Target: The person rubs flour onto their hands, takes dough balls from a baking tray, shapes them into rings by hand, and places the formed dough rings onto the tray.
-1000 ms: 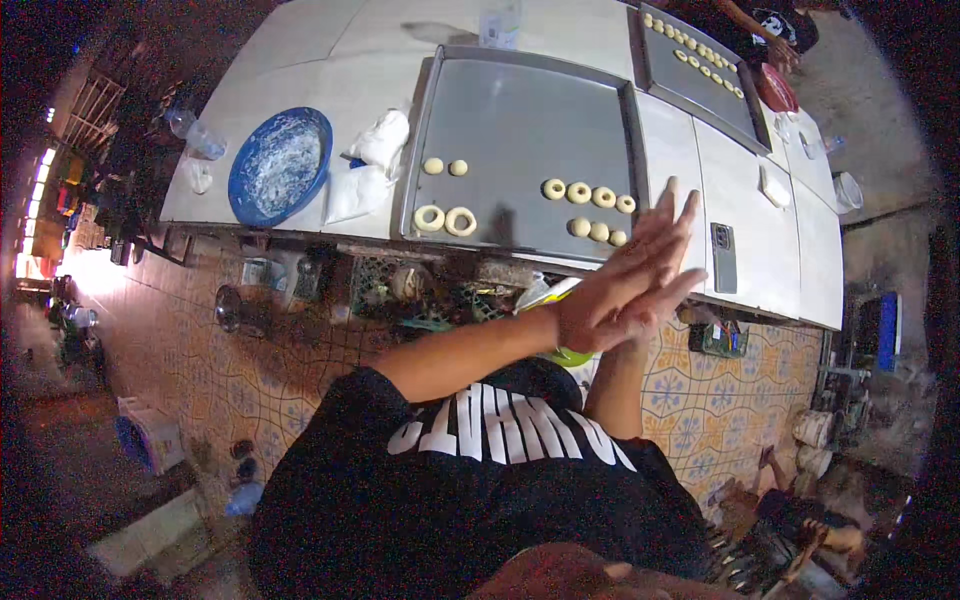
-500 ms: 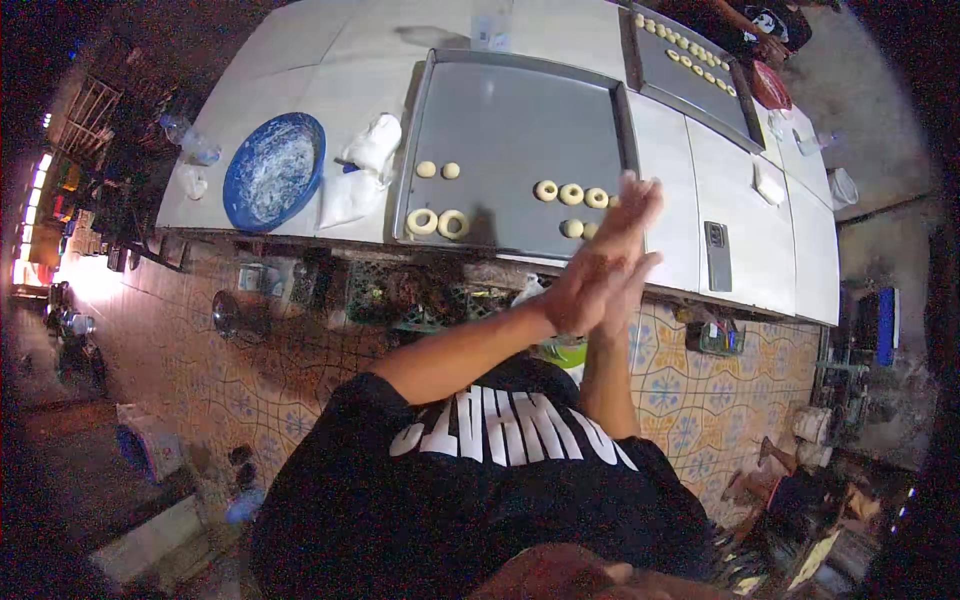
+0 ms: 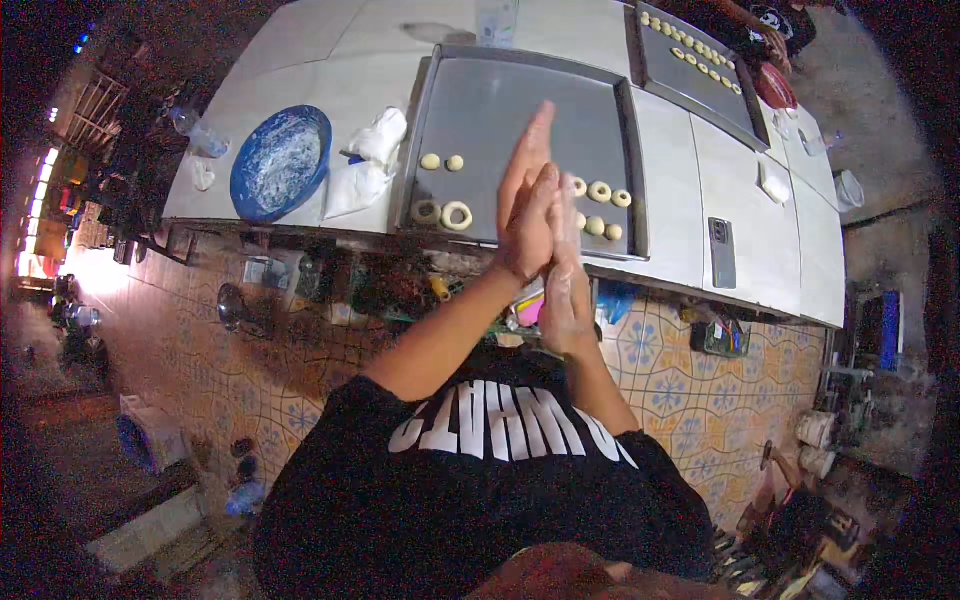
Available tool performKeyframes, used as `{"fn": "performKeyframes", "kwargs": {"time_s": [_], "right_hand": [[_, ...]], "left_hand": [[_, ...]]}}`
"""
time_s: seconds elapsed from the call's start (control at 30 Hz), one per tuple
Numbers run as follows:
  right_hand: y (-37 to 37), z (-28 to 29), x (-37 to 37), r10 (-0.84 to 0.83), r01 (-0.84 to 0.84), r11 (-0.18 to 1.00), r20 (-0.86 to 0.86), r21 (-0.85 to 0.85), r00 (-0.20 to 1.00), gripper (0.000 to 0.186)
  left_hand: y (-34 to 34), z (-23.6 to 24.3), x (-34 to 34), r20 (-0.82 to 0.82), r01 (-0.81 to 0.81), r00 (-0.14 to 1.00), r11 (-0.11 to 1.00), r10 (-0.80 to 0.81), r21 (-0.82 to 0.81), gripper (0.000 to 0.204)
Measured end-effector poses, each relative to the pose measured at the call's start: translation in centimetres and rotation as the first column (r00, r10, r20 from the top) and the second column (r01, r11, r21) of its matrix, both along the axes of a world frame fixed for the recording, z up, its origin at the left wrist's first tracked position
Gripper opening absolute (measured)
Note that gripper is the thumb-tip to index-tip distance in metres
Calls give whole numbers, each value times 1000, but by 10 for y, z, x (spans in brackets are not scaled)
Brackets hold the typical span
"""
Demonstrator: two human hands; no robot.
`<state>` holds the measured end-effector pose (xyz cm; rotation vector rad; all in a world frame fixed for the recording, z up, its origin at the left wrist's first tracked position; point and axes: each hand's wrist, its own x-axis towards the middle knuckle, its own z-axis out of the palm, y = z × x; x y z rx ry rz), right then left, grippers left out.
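Note:
My left hand (image 3: 527, 215) and my right hand (image 3: 566, 270) are pressed palm to palm above the near edge of a grey metal tray (image 3: 540, 75). Their fingers are straight and point away from me. White flour dusts the right hand. Whether anything lies between the palms is hidden. On the tray, closest to my hands, are dough rings (image 3: 599, 191) and small dough balls (image 3: 596, 224), partly covered by my fingers. Two more balls (image 3: 442, 163) sit farther left. Below them lies another dough ring (image 3: 456, 215), with a dim ring shape beside it.
A blue basin (image 3: 325, 150) with floury insides stands left of the tray, beside white bags (image 3: 365, 175). To the right lies a dark phone-like object (image 3: 721, 252). Another person's hand (image 3: 775, 45) is near a second tray (image 3: 690, 85) holding rows of dough pieces.
Both hands have swung left and more upright, still palm to palm. They now cover part of the right dough cluster from its left side. The leftmost ring looks darker.

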<state>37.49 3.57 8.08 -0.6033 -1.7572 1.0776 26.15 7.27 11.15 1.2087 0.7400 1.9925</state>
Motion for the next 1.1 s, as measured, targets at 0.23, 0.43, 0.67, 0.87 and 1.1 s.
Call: {"fn": "performKeyframes", "kwargs": {"time_s": [0.23, 0.43, 0.67, 0.87, 1.1], "right_hand": [[23, 29, -54, 15, -2, 999, -283, 46, 959, 96], [15, 34, -81, 151, -153, 988, -150, -3, 977, 88], [-6, 39, -91, 209, -308, 938, -450, -160, 868, 88], [-9, 38, -90, 244, -246, 965, -36, -96, 969, 100], [13, 22, -85, 94, -172, 955, -305, -243, 948, 90]], "left_hand": [[-53, -9, -13, -184, 136, 970, 983, -157, -121, 66], [-64, -3, -50, -340, -22, 940, 993, -18, -113, 73], [-79, 16, -63, -590, -166, 801, 984, 97, -64, 80], [-69, 21, -74, -406, -179, 901, 983, 152, -30, 90], [-61, 14, -63, -604, -22, 794, 997, 63, 76, 89]]}}
